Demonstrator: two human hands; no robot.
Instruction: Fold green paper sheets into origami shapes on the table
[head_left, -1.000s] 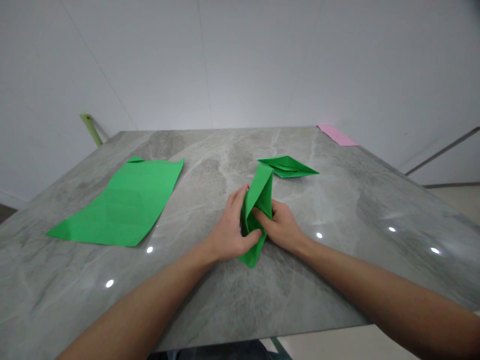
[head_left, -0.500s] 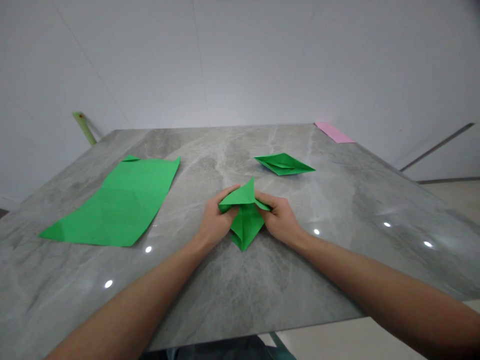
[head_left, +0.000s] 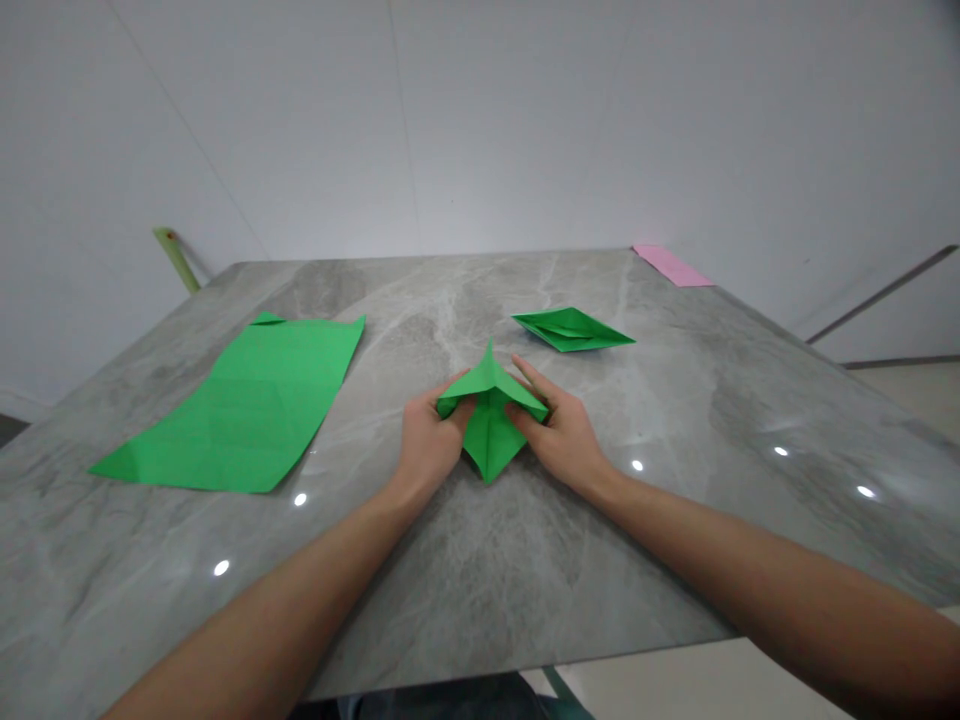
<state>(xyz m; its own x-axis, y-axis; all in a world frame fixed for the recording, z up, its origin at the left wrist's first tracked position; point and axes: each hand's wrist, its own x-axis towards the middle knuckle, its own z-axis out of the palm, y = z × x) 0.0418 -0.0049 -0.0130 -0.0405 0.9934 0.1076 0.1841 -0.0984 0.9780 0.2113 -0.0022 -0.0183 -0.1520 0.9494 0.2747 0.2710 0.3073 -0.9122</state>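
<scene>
A partly folded green paper (head_left: pixel 489 420) rests on the grey marble table (head_left: pixel 480 560) near its middle. It forms a diamond with a raised flap pointing away from me. My left hand (head_left: pixel 426 440) pinches its left side, fingers curled under the flap. My right hand (head_left: pixel 559 430) grips its right side, thumb on the flap and fingers along the edge. Both hands press the paper towards the tabletop.
A flat creased green sheet (head_left: pixel 240 400) lies at the left. A finished folded green piece (head_left: pixel 571 329) sits just beyond my hands. A pink sheet (head_left: pixel 670 265) lies at the far right corner. A pale green stick (head_left: pixel 177 257) leans by the wall at left.
The paper stood upright between my hands a second ago. It has since been opened sideways and flattened down into a diamond, with my hands moving apart to its left and right sides.
</scene>
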